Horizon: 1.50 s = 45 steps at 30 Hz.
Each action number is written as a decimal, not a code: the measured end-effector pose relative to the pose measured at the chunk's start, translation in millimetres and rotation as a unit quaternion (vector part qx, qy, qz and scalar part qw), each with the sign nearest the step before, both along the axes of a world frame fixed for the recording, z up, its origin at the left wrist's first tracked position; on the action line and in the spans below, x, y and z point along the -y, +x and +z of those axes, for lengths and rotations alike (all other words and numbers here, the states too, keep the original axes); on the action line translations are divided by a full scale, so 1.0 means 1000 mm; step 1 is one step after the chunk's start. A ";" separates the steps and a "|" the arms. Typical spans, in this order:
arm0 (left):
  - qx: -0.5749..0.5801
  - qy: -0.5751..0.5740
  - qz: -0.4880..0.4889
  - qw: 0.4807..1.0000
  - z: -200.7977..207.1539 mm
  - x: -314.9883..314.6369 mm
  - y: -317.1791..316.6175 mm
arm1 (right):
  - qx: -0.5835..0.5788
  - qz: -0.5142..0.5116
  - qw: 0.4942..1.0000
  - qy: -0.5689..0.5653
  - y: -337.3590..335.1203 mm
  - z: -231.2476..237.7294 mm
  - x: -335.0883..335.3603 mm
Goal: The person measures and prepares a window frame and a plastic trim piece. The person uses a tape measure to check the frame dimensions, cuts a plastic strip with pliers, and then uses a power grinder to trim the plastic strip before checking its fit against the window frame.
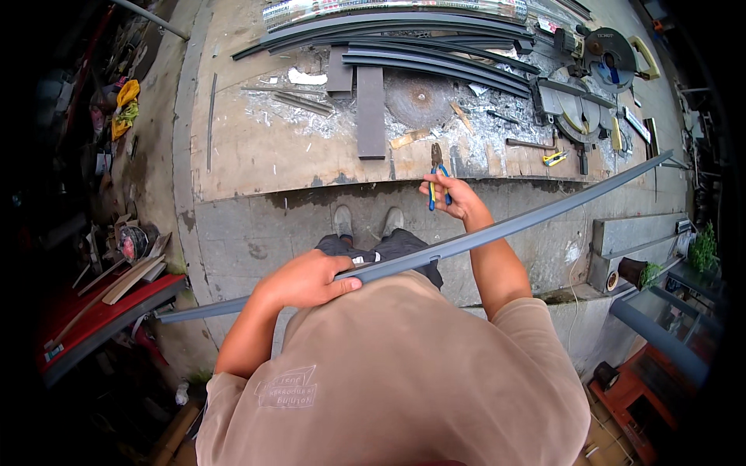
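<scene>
A long grey channel-like profile strip [505,230] lies slantwise across the front of my body, rising to the right, with a small notch near its middle. My left hand [307,279] is closed on it, thumb along the top and fingers over the far side. In my right hand [457,197] is a pair of pliers [436,158] with dark jaws and blue-and-yellow handles, jaws pointing away from me toward the worktable. The strip passes over my right forearm; whether it touches the arm I cannot tell.
Ahead, the low worktable [272,159] carries several dark strips [443,58], brown boards [371,116], a large round saw blade [420,99], a mitre saw [606,66], yellow-handled pliers [554,158] and white shavings. A red-topped bench [93,318] stands left; a concrete ledge [637,237] lies right.
</scene>
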<state>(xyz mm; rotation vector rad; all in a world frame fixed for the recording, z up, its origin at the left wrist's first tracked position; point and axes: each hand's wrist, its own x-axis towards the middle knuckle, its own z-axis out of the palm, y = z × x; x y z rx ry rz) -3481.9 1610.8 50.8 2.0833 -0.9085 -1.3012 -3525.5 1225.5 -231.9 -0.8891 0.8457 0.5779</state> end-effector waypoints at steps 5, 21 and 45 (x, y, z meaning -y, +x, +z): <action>-0.023 0.003 0.027 0.999 0.003 -0.019 0.000 | -0.026 -0.040 0.999 -0.025 0.012 -0.018 -0.014; 0.021 -0.032 0.058 0.998 0.013 -0.116 0.003 | 0.120 0.018 0.978 -0.169 0.030 0.031 -0.077; -0.130 -0.214 0.214 0.944 -0.001 -0.531 0.092 | 0.494 0.152 0.856 0.004 0.142 0.314 -0.496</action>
